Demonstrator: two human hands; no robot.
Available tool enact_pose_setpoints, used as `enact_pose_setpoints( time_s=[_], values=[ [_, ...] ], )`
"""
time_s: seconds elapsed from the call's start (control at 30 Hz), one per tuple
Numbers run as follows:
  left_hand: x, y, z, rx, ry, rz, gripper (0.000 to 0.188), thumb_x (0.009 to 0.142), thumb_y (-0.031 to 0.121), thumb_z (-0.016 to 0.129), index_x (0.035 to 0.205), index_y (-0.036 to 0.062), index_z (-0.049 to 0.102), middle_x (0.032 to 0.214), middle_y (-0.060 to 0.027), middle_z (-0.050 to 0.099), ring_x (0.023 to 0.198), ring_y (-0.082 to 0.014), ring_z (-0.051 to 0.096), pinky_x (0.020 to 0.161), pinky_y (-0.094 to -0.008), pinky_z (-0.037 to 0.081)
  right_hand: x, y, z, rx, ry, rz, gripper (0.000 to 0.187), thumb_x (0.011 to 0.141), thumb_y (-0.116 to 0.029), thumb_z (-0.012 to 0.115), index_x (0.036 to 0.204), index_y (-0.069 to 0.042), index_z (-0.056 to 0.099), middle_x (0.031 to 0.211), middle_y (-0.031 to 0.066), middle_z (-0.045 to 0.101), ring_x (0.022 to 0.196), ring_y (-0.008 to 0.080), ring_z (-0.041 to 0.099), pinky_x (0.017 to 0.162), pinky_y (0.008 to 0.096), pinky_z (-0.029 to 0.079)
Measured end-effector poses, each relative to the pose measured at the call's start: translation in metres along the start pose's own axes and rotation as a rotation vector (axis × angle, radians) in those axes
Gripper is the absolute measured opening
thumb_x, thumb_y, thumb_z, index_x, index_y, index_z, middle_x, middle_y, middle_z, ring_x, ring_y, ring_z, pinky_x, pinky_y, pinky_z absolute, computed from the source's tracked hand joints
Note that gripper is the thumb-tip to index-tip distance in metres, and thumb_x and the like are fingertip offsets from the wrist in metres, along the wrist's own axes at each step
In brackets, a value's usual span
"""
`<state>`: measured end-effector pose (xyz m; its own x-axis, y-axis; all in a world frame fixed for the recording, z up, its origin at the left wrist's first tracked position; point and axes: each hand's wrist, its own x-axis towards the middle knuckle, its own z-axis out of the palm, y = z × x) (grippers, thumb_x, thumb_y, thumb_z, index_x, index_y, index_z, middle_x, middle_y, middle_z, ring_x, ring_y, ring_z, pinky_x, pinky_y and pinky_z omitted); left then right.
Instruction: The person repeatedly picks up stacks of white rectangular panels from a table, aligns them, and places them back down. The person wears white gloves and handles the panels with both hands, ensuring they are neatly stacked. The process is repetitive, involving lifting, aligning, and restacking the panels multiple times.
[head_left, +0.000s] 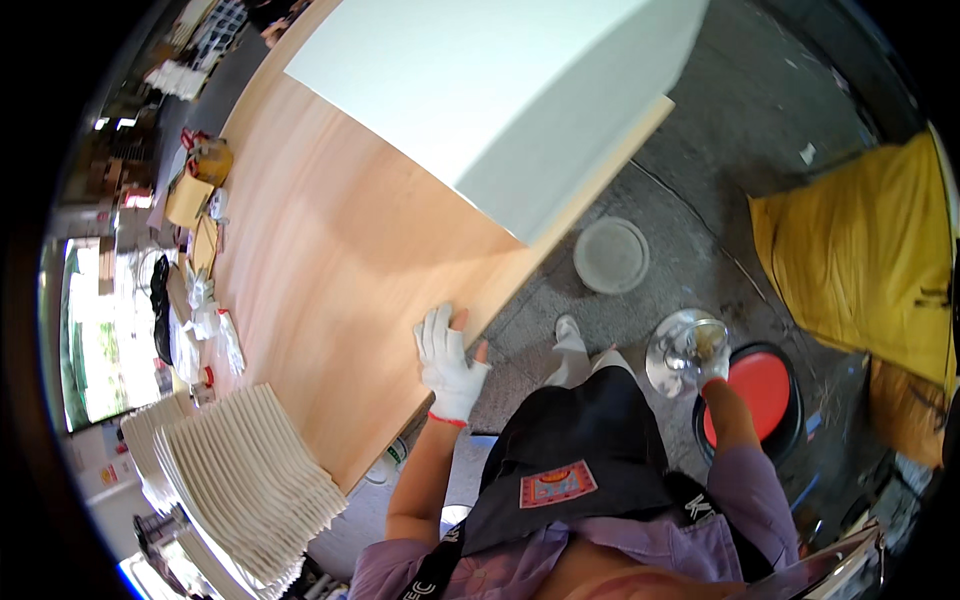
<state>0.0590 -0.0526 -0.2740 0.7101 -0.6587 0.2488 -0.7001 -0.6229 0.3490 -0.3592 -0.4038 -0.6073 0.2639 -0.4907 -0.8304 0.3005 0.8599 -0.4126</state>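
My left hand [451, 366], in a white glove with bare thumb and fingertip, lies flat with fingers apart on the edge of a pale wooden table [340, 290]. It holds nothing. Beyond it a large white sheet [430, 90] covers the far part of the tabletop, its right side hanging past the edge. Down to my right, my right hand [713, 374] reaches to a shiny round metal vessel [668, 355] with a clear, glass-like part beside it. Its fingers are closed around something too blurred and hidden to name.
Beside the vessel is a red round seat or lid [750, 395] with a black rim. A grey bucket [611, 255] stands on the floor near the table. Yellow cloth [860, 250] hangs at right. Stacked white boards [245, 480] stand at near left; several small items line the table's left edge.
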Motion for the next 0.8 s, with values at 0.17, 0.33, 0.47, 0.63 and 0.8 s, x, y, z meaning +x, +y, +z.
enact_pose_setpoints(
  time_s=[0.17, 0.33, 0.47, 0.63, 0.8],
  values=[
    [0.003, 0.003, 0.001, 0.128, -0.142, -0.014, 0.070, 0.061, 0.015, 0.082, 0.125, 0.0008, 0.058, 0.141, -0.0225, 0.045, 0.133, -0.0447, 0.040, 0.110, -0.0605, 0.027, -0.030, -0.009, 0.039, 0.020, 0.255, 0.136, 0.076, 0.091, -0.068, 0.042, 0.151, -0.022, 0.038, 0.152, 0.0056, 0.044, 0.139, 0.0280, 0.042, 0.108, 0.0641, 0.031],
    [-0.002, -0.004, 0.004, 0.110, -0.161, -0.016, 0.072, 0.061, 0.022, 0.083, 0.126, 0.0032, 0.059, 0.143, -0.0223, 0.045, 0.134, -0.0447, 0.039, 0.111, -0.0633, 0.026, -0.041, 0.010, 0.054, -0.298, 0.241, 0.188, 0.073, 0.090, -0.065, 0.044, 0.149, -0.020, 0.041, 0.149, 0.0065, 0.046, 0.137, 0.0279, 0.044, 0.107, 0.0619, 0.032],
    [-0.002, 0.002, 0.008, 0.117, -0.099, -0.038, 0.064, 0.055, 0.020, 0.081, 0.114, 0.0065, 0.060, 0.126, -0.0203, 0.054, 0.114, -0.0415, 0.051, 0.088, -0.0568, 0.039, -0.038, 0.024, 0.093, -1.028, 0.152, 0.183, 0.071, 0.090, -0.062, 0.046, 0.146, -0.019, 0.044, 0.147, 0.0071, 0.048, 0.136, 0.0278, 0.046, 0.107, 0.0601, 0.033],
    [-0.006, -0.003, 0.024, 0.019, -0.056, -0.064, 0.061, 0.053, 0.016, 0.080, 0.109, 0.0062, 0.058, 0.118, -0.0194, 0.055, 0.105, -0.0408, 0.052, 0.083, -0.0554, 0.039, -0.012, 0.027, 0.156, -1.749, -0.031, 0.079, 0.068, 0.090, -0.059, 0.049, 0.143, -0.018, 0.047, 0.145, 0.0079, 0.051, 0.134, 0.0277, 0.048, 0.106, 0.0579, 0.035],
    [0.025, 0.016, 0.002, 0.047, -0.010, -0.115, 0.053, 0.062, 0.011, 0.076, 0.110, 0.0102, 0.055, 0.119, -0.0167, 0.055, 0.104, -0.0375, 0.054, 0.084, -0.0542, 0.039, 0.018, 0.002, 0.198, -1.965, -0.147, 0.056, 0.065, 0.090, -0.056, 0.051, 0.140, -0.016, 0.051, 0.142, 0.0087, 0.053, 0.132, 0.0276, 0.050, 0.105, 0.0557, 0.037]
  ],
)
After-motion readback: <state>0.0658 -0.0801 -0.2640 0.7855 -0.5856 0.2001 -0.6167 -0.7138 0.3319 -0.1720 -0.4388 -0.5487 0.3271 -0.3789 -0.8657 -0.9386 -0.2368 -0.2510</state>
